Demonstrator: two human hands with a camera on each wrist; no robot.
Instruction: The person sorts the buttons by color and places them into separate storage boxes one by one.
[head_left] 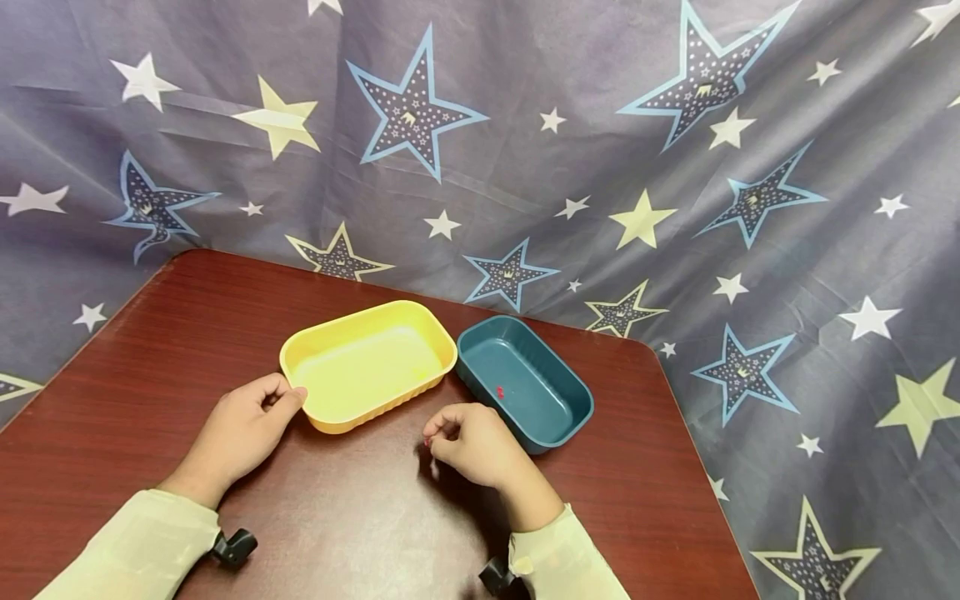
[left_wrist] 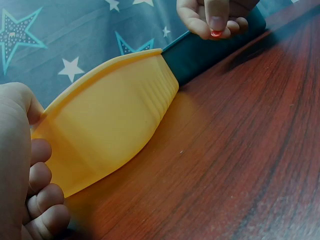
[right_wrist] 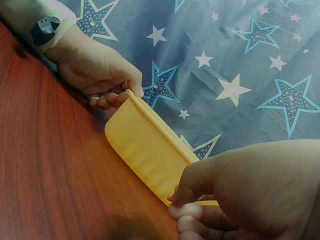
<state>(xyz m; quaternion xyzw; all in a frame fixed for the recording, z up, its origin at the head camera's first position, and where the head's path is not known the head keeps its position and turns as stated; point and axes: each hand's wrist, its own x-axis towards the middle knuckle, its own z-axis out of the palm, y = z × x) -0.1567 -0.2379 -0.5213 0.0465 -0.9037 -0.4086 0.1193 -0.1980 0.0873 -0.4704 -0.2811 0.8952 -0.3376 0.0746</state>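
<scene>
My left hand [head_left: 243, 429] grips the near left corner of a yellow plastic container [head_left: 367, 371], thumb on the rim and fingers against the outer wall. My right hand [head_left: 483, 446] is held over the table in front of a dark teal container [head_left: 536, 379]. Between its thumb and index finger it pinches a small red piece [left_wrist: 216, 33], mostly covered by the fingertips, so its kind is unclear. Inside the teal container lie tiny red bits [head_left: 500, 392], near its left wall. The two containers stand side by side, nearly touching.
The reddish-brown wooden table [head_left: 187, 333] has rounded far corners. Behind it and along its right side hangs a grey cloth [head_left: 510, 108] printed with stars. Black devices [head_left: 235, 548] are strapped at both wrists.
</scene>
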